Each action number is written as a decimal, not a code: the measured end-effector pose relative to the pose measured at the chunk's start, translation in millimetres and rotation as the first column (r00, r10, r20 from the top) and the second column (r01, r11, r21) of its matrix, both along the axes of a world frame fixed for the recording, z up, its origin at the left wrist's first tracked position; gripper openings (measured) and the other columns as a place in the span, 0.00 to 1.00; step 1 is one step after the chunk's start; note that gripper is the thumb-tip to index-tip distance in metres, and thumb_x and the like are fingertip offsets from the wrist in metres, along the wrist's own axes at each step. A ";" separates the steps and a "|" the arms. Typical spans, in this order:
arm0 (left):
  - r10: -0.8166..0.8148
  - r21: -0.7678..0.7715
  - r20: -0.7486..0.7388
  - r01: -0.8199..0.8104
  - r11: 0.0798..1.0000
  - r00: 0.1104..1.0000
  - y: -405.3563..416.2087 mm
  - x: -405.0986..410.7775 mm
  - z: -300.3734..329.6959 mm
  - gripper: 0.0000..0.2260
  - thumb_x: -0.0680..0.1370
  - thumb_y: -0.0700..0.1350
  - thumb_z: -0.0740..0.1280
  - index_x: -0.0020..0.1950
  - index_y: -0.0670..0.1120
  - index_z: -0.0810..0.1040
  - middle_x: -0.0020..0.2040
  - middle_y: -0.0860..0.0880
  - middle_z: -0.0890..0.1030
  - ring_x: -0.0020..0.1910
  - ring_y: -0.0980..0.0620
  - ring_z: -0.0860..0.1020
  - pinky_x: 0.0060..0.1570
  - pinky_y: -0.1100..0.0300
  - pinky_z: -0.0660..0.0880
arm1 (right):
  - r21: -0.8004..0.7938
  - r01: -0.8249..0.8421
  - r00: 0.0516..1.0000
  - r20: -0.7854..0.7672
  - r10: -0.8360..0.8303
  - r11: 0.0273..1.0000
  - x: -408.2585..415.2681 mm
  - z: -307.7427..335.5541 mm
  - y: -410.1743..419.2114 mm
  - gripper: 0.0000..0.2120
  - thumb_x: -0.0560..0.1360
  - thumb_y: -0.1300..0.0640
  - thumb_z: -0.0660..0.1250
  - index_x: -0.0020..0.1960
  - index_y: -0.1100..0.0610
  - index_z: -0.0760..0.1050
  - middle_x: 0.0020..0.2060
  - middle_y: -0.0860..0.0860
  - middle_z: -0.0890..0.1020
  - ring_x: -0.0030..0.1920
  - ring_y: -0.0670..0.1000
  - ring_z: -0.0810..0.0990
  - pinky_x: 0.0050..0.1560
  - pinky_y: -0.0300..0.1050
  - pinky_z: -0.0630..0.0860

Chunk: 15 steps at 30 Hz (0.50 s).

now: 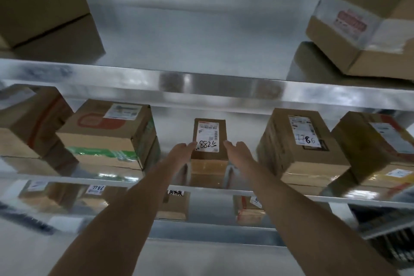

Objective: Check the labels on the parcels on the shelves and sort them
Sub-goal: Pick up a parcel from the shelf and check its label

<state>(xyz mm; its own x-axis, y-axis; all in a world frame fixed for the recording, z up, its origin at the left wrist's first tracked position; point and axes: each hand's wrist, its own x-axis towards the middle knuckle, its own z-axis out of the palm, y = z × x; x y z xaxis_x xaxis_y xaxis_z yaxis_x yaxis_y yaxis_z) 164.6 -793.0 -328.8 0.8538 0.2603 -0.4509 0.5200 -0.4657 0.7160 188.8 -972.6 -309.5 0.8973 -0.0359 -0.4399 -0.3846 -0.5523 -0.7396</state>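
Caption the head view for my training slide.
Both hands, left hand and right hand, flank the parcel marked 8825 on the middle shelf.

Middle shelf: small parcel at centre | left hand at its left side, right hand at its right | stacked boxes to left | tall box to right

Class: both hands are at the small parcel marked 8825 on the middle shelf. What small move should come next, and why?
Probably close both hands on the small parcel. The left hand and right hand flank it, fingertips at its edges, neither gripping yet; its label faces up, already readable.
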 end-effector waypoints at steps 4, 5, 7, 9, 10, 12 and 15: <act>0.059 -0.228 -0.057 -0.070 0.971 0.997 -4.8 -8.8 -2.6 0.22 0.85 0.54 0.61 0.70 0.38 0.75 0.65 0.38 0.80 0.61 0.40 0.80 0.59 0.53 0.76 | 0.091 0.106 0.984 -0.152 -0.092 0.990 -7.2 -18.2 11.3 0.29 0.83 0.41 0.57 0.72 0.63 0.70 0.64 0.59 0.78 0.59 0.59 0.79 0.60 0.52 0.77; 0.077 -0.290 -0.067 -0.093 0.953 0.995 -6.2 -10.7 -0.6 0.21 0.85 0.52 0.61 0.71 0.38 0.75 0.65 0.39 0.80 0.59 0.41 0.80 0.57 0.53 0.76 | 0.130 0.117 0.981 -0.171 -0.094 0.985 -10.1 -19.0 13.6 0.26 0.84 0.42 0.57 0.69 0.63 0.72 0.61 0.59 0.80 0.57 0.58 0.79 0.58 0.52 0.77; 0.127 -0.399 -0.087 -0.151 0.904 0.988 -7.8 -13.9 3.5 0.18 0.86 0.49 0.61 0.70 0.39 0.75 0.65 0.40 0.80 0.51 0.45 0.80 0.51 0.55 0.76 | 0.222 0.145 0.976 -0.191 -0.103 0.964 -16.1 -19.0 16.2 0.21 0.84 0.45 0.58 0.63 0.62 0.75 0.56 0.59 0.83 0.55 0.58 0.82 0.56 0.52 0.80; 0.139 -0.453 -0.089 -0.165 0.876 0.986 -6.9 -16.1 3.7 0.17 0.85 0.47 0.61 0.71 0.41 0.75 0.62 0.41 0.81 0.44 0.50 0.79 0.41 0.59 0.75 | 0.315 0.177 0.971 -0.213 -0.113 0.932 -24.6 -11.0 17.1 0.18 0.84 0.47 0.60 0.63 0.60 0.74 0.48 0.53 0.83 0.47 0.53 0.82 0.41 0.45 0.80; 0.134 -0.478 -0.082 -0.157 0.864 0.988 -5.7 -18.1 2.4 0.16 0.85 0.46 0.62 0.71 0.42 0.76 0.59 0.42 0.82 0.42 0.52 0.79 0.37 0.61 0.74 | 0.354 0.188 0.968 -0.224 -0.112 0.916 -28.1 -7.0 16.7 0.15 0.84 0.48 0.61 0.63 0.58 0.73 0.44 0.50 0.82 0.42 0.49 0.81 0.33 0.40 0.77; 0.132 -0.543 -0.080 -0.154 0.825 0.988 -2.7 -21.2 -0.7 0.14 0.85 0.45 0.63 0.69 0.44 0.77 0.53 0.47 0.83 0.42 0.53 0.80 0.35 0.62 0.74 | 0.401 0.190 0.968 -0.228 -0.103 0.896 -33.1 -4.7 14.2 0.13 0.83 0.50 0.63 0.64 0.56 0.72 0.42 0.48 0.80 0.39 0.45 0.78 0.24 0.34 0.73; 0.123 -0.636 -0.072 -0.140 0.759 0.990 0.2 -32.4 -3.4 0.09 0.85 0.42 0.61 0.60 0.50 0.78 0.49 0.51 0.83 0.46 0.53 0.80 0.33 0.66 0.77 | 0.456 0.167 0.973 -0.218 -0.072 0.874 -37.7 -7.7 9.5 0.15 0.83 0.52 0.63 0.68 0.55 0.72 0.44 0.46 0.81 0.39 0.42 0.80 0.24 0.32 0.73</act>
